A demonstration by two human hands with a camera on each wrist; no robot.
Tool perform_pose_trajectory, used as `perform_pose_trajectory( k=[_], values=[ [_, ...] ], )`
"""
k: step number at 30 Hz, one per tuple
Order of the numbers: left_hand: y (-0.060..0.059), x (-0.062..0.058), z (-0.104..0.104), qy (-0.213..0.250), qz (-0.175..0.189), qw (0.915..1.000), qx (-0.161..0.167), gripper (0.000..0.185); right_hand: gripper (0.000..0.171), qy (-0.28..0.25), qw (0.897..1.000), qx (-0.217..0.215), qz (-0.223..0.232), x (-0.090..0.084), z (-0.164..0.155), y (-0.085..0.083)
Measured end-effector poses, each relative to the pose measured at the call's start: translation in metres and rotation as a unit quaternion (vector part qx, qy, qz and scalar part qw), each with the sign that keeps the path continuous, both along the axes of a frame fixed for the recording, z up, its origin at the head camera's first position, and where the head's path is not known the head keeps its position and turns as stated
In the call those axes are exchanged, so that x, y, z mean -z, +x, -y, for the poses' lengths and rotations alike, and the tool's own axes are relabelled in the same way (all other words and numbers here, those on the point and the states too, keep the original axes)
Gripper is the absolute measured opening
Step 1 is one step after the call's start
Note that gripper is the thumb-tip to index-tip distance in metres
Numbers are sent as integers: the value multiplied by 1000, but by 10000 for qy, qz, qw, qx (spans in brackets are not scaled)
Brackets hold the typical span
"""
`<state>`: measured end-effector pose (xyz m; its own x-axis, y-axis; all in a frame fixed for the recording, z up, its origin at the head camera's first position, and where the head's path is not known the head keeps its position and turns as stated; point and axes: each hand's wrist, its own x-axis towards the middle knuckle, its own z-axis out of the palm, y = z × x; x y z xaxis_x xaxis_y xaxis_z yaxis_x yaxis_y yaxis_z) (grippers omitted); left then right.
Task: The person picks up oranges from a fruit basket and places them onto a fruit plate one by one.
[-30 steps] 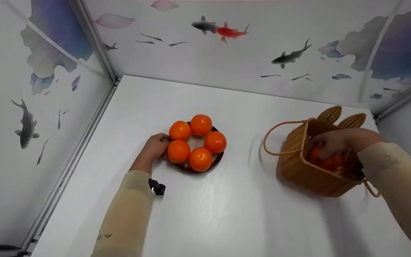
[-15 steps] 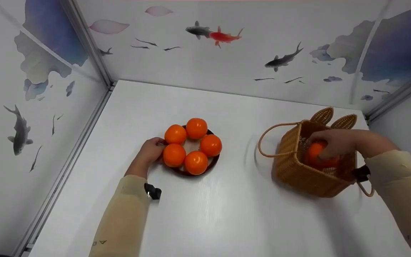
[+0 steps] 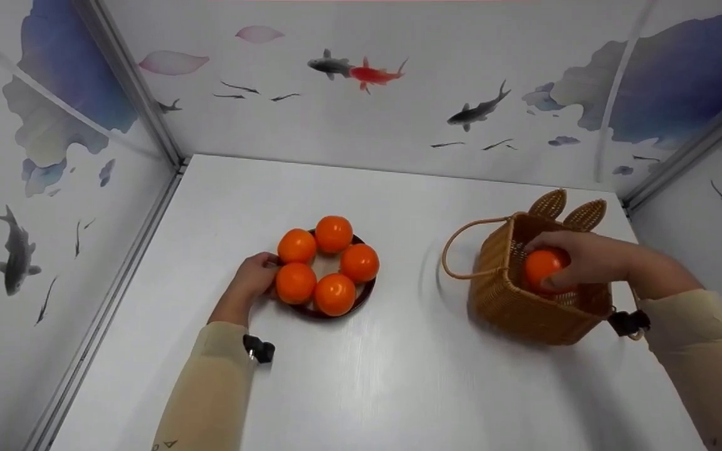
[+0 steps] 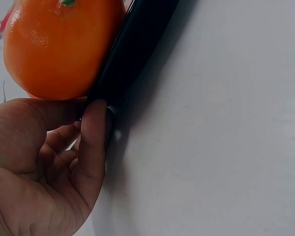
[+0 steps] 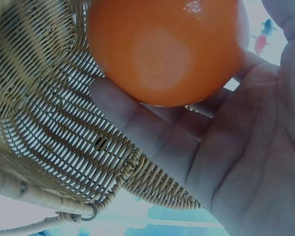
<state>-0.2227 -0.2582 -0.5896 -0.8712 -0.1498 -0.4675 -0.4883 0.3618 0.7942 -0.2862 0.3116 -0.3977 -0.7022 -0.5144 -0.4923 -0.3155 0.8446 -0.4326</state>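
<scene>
On the table, a dark round plate (image 3: 368, 290) bears several oranges (image 3: 334, 234) set in a ring. My left hand (image 3: 256, 275) is at the plate's left side; in the left wrist view its thumb and fingers pinch the dark rim (image 4: 132, 54) beneath an orange with a green stem mark (image 4: 64, 49). To the right, a brown wicker basket (image 3: 492, 300) leans with its opening toward me. My right hand (image 3: 593, 257) grips an orange (image 3: 544, 269) at the basket's mouth. In the right wrist view the fingers cup this orange (image 5: 167, 54) from one side, beside the woven wall.
The basket has a looped handle (image 3: 461, 275) toward the plate and two ear-shaped wicker flaps (image 3: 585, 215) at its back. Printed panels enclose the white table (image 3: 386, 388) at the back and sides. A black wrist camera (image 3: 629, 323) sits by the basket's right side.
My right hand has lifted the orange from deep in the basket up toward its mouth. My left hand stays on the plate rim. The whole view has shifted slightly.
</scene>
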Motion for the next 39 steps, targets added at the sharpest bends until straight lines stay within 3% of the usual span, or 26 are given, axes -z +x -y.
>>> perform_pose_trajectory(
  k=[11,20,29,33,39],
  values=[
    [0,2,0,-179,-237,9995,97,40,55,-898,9937,240,-630,11,-11,22],
    [0,2,0,-109,-131,9998,48,42,60,-1942,9734,598,-1055,28,-20,35],
    [2,2,-2,-57,-104,9999,40,43,62,-2293,9593,1027,-1287,41,-17,46],
    [1,1,-2,-163,-100,9998,80,43,61,-2878,9409,1042,-1451,46,-12,52],
    [1,2,-2,-49,-148,9999,25,40,66,-4109,8950,824,-1526,51,8,60]
  ],
)
